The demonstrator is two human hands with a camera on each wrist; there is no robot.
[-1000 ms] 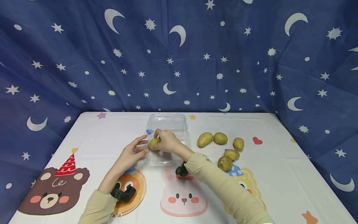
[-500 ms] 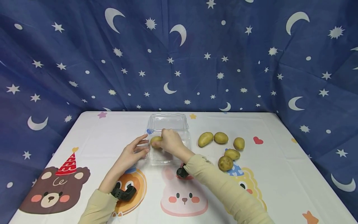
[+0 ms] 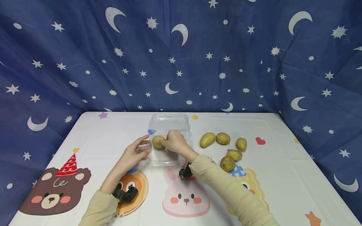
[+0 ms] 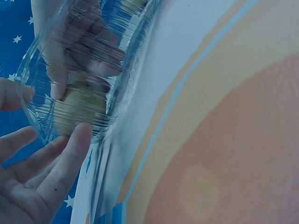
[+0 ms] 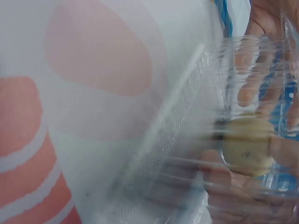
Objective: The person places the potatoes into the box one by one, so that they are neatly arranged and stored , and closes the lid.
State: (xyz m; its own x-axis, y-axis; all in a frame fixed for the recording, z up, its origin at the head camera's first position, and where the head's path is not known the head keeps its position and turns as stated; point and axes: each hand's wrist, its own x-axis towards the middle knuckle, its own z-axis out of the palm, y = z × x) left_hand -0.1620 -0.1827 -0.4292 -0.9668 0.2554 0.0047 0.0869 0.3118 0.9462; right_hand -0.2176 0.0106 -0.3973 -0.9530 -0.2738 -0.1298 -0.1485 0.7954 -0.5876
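A clear plastic clamshell box (image 3: pixel 164 158) stands on the table with its lid (image 3: pixel 169 121) tipped back. Inside its left half is a potato (image 3: pixel 157 142), which my right hand (image 3: pixel 176 142) pinches at the right side. Through the ribbed wall, the right wrist view shows fingers on both sides of this potato (image 5: pixel 247 145). My left hand (image 3: pixel 135 154) is spread at the box's left side. Its relaxed fingertips (image 4: pixel 81 133) lie right at the outer wall in the left wrist view.
Several loose potatoes lie right of the box, among them a long one (image 3: pixel 207 140) and a rounder one (image 3: pixel 227 164) nearer me. The white printed tablecloth (image 3: pixel 282 175) ends at a blue star-patterned curtain (image 3: pixel 181 78) behind.
The potato has shifted slightly to the right and away from me inside the box. My right hand has drawn a little to the right, uncovering more of it. The left hand stays put.
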